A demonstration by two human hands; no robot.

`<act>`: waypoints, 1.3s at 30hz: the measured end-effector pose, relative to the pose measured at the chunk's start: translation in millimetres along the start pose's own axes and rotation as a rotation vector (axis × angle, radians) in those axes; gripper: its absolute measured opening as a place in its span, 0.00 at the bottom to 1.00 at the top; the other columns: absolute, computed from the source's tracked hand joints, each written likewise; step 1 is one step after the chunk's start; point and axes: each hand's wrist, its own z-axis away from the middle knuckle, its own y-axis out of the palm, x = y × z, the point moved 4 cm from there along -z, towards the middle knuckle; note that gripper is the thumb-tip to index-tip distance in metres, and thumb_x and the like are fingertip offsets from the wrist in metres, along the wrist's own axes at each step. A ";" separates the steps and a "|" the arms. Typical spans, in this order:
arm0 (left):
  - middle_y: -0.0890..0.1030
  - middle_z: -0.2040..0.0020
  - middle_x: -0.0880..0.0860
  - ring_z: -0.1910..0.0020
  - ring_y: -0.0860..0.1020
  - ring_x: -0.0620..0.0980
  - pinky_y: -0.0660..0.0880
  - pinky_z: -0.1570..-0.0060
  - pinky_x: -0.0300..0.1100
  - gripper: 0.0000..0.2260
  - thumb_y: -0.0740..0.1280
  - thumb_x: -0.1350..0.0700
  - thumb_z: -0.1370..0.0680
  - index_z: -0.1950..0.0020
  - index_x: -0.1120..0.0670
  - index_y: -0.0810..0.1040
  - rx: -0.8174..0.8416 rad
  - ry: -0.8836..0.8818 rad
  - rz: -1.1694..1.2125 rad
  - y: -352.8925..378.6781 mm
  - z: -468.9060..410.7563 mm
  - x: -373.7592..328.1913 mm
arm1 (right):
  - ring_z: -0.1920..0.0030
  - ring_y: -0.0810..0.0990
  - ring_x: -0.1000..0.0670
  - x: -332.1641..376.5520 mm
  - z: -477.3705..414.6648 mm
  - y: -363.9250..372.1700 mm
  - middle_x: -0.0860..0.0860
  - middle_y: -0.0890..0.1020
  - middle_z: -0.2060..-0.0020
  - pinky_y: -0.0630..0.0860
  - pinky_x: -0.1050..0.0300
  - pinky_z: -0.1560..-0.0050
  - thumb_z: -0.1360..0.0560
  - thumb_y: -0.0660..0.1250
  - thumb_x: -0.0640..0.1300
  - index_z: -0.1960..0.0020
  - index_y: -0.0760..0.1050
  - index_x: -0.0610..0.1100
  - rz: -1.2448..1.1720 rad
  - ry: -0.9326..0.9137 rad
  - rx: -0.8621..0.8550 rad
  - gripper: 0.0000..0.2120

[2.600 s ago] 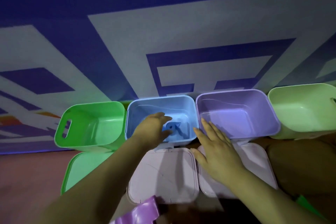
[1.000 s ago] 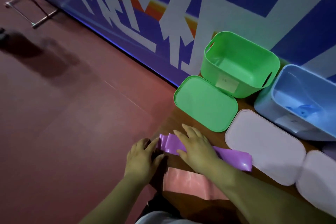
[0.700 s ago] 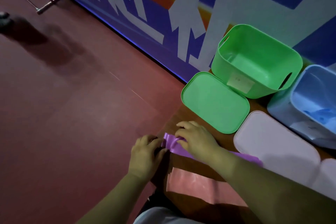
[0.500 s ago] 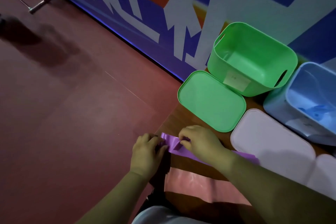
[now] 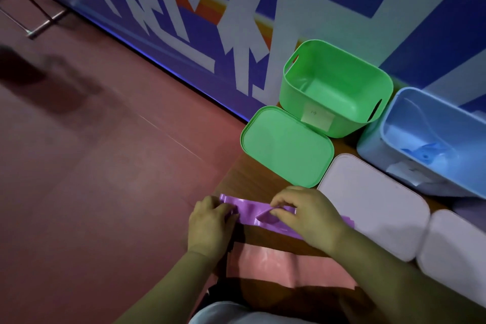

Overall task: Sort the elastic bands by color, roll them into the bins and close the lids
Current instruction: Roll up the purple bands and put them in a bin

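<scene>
Both hands pinch the thin, glossy purple band [image 5: 248, 214], which lies flat by the tabletop's [image 5: 243, 179] left edge. The left hand [image 5: 210, 221] grips its end and the right hand [image 5: 307, 216] a raised fold. A smooth pink band [image 5: 276, 265] lies nearer, and a rounded green lid [image 5: 286, 144] farther.

A wooden desk [image 5: 244, 181] shows its bare corner just below centre, toward 6 o'clock. A reddish-brown floor [image 5: 92, 179] spreads from 7 to 10 o'clock, with a dark blurred shadow [image 5: 39, 79] at 9 o'clock and thin metal legs [image 5: 44, 25] at 10 o'clock. A wall [image 5: 289, 8] painted in blue, white and orange shapes runs from 11 to 2 o'clock, glowing pale blue along its foot.
</scene>
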 end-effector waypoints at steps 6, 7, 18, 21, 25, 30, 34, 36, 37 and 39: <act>0.77 0.56 0.47 0.60 0.71 0.52 0.71 0.64 0.46 0.07 0.68 0.48 0.26 0.52 0.44 0.84 -0.023 0.060 -0.040 6.7 9.8 -6.5 | 0.54 0.79 0.58 1.2 16.5 -7.1 0.61 0.81 0.54 0.74 0.70 0.56 0.25 0.70 0.52 0.49 0.80 0.54 -0.016 0.048 -0.004 0.05; 0.77 0.56 0.47 0.60 0.71 0.52 0.72 0.64 0.46 0.06 0.69 0.49 0.26 0.52 0.45 0.84 -0.023 0.060 -0.040 7.2 10.6 -7.6 | 0.54 0.79 0.58 1.1 19.1 -7.8 0.61 0.81 0.54 0.73 0.71 0.56 0.25 0.70 0.52 0.50 0.80 0.54 -0.017 0.057 -0.005 0.05; 0.82 0.56 0.45 0.57 0.79 0.48 0.75 0.57 0.41 0.04 0.69 0.56 0.24 0.52 0.47 0.80 0.044 -0.283 0.269 -1.1 11.7 -24.9 | 0.55 0.79 0.59 1.5 40.6 -20.1 0.61 0.80 0.56 0.80 0.62 0.55 0.25 0.72 0.50 0.53 0.80 0.54 -0.058 0.036 -0.098 0.02; 0.79 0.59 0.42 0.59 0.79 0.44 0.74 0.61 0.38 0.07 0.70 0.58 0.24 0.53 0.46 0.77 0.049 -0.300 0.398 -7.7 14.1 -34.5 | 0.56 0.79 0.59 1.0 45.9 -24.4 0.61 0.79 0.56 0.80 0.64 0.56 0.26 0.72 0.49 0.52 0.80 0.54 -0.073 0.023 -0.121 0.03; 0.80 0.59 0.44 0.59 0.79 0.43 0.78 0.58 0.40 0.08 0.72 0.59 0.25 0.51 0.48 0.78 0.015 -0.240 0.531 -35.9 16.8 -61.7 | 0.57 0.79 0.59 1.5 56.3 -33.5 0.61 0.80 0.60 0.78 0.65 0.57 0.27 0.73 0.48 0.53 0.81 0.55 -0.133 0.020 -0.153 0.04; 0.82 0.56 0.45 0.55 0.81 0.45 0.81 0.54 0.45 0.12 0.72 0.63 0.26 0.53 0.45 0.78 -0.003 -0.117 0.693 -72.9 20.8 -100.4 | 0.59 0.80 0.58 6.8 74.4 -51.4 0.61 0.80 0.63 0.78 0.60 0.59 0.29 0.75 0.44 0.57 0.81 0.54 -0.179 -0.010 -0.248 0.05; 0.84 0.57 0.47 0.57 0.82 0.46 0.82 0.56 0.43 0.13 0.72 0.68 0.27 0.54 0.49 0.80 0.001 -0.040 0.797 -98.1 25.4 -130.6 | 0.58 0.80 0.57 9.6 96.3 -70.7 0.60 0.81 0.62 0.80 0.56 0.57 0.30 0.76 0.44 0.58 0.81 0.54 -0.203 -0.003 -0.337 0.06; 0.85 0.58 0.53 0.58 0.84 0.51 0.82 0.57 0.43 0.11 0.72 0.71 0.28 0.55 0.56 0.80 0.020 0.001 0.871 -109.3 27.6 -145.6 | 0.58 0.80 0.57 13.0 110.4 -82.6 0.60 0.82 0.62 0.80 0.55 0.57 0.30 0.76 0.45 0.58 0.82 0.53 -0.216 -0.012 -0.381 0.05; 0.84 0.58 0.57 0.59 0.84 0.54 0.82 0.58 0.44 0.09 0.71 0.72 0.28 0.55 0.59 0.80 0.029 0.018 0.918 -114.9 29.0 -152.8 | 0.58 0.81 0.57 15.5 118.2 -89.0 0.59 0.82 0.62 0.80 0.55 0.57 0.30 0.76 0.45 0.58 0.82 0.53 -0.222 -0.023 -0.408 0.05; 0.84 0.61 0.59 0.63 0.84 0.53 0.81 0.63 0.42 0.09 0.70 0.75 0.29 0.57 0.62 0.78 0.051 0.041 1.004 -126.9 32.0 -167.1 | 0.58 0.81 0.56 22.8 134.5 -102.5 0.59 0.83 0.62 0.79 0.58 0.57 0.31 0.77 0.45 0.59 0.83 0.55 -0.231 -0.046 -0.468 0.05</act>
